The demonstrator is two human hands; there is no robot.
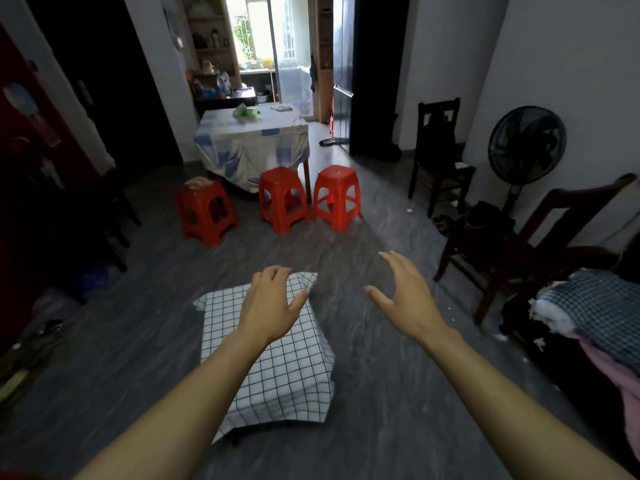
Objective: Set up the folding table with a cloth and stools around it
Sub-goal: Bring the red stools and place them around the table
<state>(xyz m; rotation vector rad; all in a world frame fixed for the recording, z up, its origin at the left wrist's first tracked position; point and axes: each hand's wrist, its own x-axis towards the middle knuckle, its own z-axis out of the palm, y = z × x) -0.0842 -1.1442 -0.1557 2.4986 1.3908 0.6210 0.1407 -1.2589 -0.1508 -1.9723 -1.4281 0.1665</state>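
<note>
left hand (270,303): released, fingers loosely bent, thumb out to 3 o'clock; over the far end of the cloth; touching it or just above, cannot tell; grasps nothing.
right hand (401,292): released, fingers spread and a little curved, palm down; in the air over bare floor, at 3 o'clock of the cloth, apart from it.
cloth (291,368): white with a dark grid check; at 6 o'clock in the frame, draped over a low tabletop that is hidden under it; far corners crumpled, right side hangs down in a fold.
stools: three, red plastic, at 12 o'clock of the cloth, well apart from it, all upright on the floor.
left stool (206,209): set apart at 9 o'clock of the other two; pale thing on its seat, too blurred to name.
mid stool (282,199): just beside the right stool (337,197), sides nearly touching.
far table (249,143): behind the stools at 12 o'clock, under a blue-and-white cover; green thing (246,112) on top.
floor (138,341): dark grey, streaked.
near chair (519,244): dark wood, at 3 o'clock, by the wall.
far chair (438,150): dark wood, at 2 o'clock.
fan (526,143): black, standing between the two chairs, against the wall.
fabric pile (595,306): checked blue over pink, at 4 o'clock, at the frame edge.
</note>
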